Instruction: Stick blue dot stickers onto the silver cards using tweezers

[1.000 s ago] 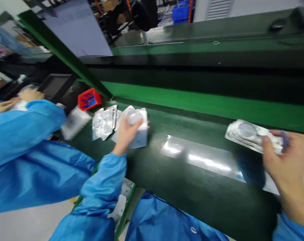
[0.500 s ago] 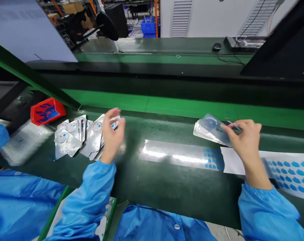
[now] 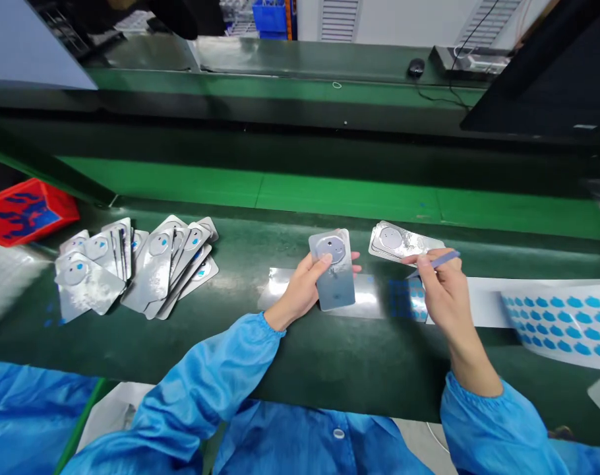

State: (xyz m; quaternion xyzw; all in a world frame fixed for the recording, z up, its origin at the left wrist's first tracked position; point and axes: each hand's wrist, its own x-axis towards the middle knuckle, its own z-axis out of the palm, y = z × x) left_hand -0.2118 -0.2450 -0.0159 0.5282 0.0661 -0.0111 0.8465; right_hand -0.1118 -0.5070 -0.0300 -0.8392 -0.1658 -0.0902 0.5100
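My left hand [image 3: 302, 287] grips one silvery back cover [image 3: 333, 272] with a round camera ring, held upright over the dark green bench. My right hand [image 3: 441, 287] pinches thin blue tweezers [image 3: 438, 260], their tip near a small stack of the same covers [image 3: 396, 241]. Just below the hands lies a clear strip with small blue stickers [image 3: 403, 298]. A fanned pile of several covers [image 3: 142, 264] rests at the left.
A white liner sheet with rows of blue stickers [image 3: 560, 316] runs off to the right. A red bin [image 3: 26, 210] sits at the far left. Behind the bench runs a green conveyor belt [image 3: 300, 191]. A dark monitor [image 3: 552, 72] stands at the back right.
My left hand left the fanned pile and moved right, now holding a single cover. My right hand let go of the stack's top cover and now shows the tweezers. The view shifted right.
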